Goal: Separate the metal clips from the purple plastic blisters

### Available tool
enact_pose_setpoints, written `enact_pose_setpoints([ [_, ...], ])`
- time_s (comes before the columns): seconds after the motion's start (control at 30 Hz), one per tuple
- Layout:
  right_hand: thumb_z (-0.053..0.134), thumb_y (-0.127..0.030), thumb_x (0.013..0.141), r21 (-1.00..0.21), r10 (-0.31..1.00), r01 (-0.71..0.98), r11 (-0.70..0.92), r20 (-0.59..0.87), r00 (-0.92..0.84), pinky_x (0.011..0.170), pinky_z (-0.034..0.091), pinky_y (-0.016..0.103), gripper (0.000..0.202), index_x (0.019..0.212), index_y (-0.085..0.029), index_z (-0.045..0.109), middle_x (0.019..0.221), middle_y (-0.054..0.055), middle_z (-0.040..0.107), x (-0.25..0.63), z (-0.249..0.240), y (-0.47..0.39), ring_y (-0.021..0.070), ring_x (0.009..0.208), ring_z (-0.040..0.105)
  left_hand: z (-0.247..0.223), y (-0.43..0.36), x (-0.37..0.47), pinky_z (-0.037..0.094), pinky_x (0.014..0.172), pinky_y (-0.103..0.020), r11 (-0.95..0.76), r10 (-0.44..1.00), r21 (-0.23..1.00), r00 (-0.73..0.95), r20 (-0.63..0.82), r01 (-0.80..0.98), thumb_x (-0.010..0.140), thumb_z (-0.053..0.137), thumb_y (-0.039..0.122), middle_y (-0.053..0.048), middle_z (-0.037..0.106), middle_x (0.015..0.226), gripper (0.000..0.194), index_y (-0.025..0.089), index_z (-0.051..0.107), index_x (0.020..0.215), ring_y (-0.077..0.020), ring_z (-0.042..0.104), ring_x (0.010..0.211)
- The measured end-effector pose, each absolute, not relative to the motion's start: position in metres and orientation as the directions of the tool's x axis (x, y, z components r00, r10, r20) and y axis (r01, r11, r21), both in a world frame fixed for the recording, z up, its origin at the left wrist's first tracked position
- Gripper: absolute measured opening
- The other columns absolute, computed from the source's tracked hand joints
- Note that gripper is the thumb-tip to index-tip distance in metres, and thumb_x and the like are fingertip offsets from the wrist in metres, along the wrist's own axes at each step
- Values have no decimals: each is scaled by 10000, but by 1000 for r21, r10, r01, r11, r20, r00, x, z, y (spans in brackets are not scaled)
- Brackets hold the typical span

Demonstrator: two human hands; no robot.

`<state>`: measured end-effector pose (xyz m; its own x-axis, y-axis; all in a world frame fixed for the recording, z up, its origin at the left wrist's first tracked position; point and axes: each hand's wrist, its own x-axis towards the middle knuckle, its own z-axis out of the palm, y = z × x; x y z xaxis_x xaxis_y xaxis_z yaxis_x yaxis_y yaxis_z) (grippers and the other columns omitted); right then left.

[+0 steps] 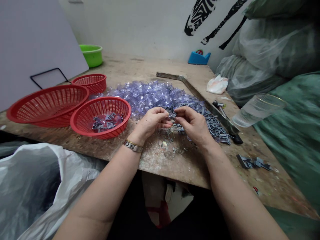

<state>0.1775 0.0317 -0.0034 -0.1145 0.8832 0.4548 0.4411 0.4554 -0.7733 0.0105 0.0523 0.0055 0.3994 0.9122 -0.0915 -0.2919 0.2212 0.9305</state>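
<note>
The head view looks from above the table's [170,166] near edge, facing forward and down across its top. The near edge is close to the camera, and the wall [140,30] is farther off, behind the table.

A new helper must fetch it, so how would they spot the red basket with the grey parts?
On the wooden table, look just left of the heap of clear purplish pieces. The red basket stands nearest the left hand. Unlike the wide basket beside it and the small one behind, it shows grey parts inside.
</note>
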Motion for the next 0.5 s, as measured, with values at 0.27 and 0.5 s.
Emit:
enact_pose_setpoints([
  [0.27,583,-270,796,-829,923,432,355,383,-23,606,434,274,93,732,-206,605,629,-31,592,177,1,31,119,581,535,6,52,11,533,584,-199,224,913,929,398,-94,-296,843,569,106,11,607,621,108,133,494,772,-78,630,529],
  [0.5,708,-370,664,-980,990,142,138,138,-11,534,444,229,227,680,-191,570,614,-44,544,174,2,34,85,542,509,8,52,12,530,575,-194,229,917,925,386,-100,-305,860,516,73,5,613,619,108,129,489,772,-74,624,514],
])
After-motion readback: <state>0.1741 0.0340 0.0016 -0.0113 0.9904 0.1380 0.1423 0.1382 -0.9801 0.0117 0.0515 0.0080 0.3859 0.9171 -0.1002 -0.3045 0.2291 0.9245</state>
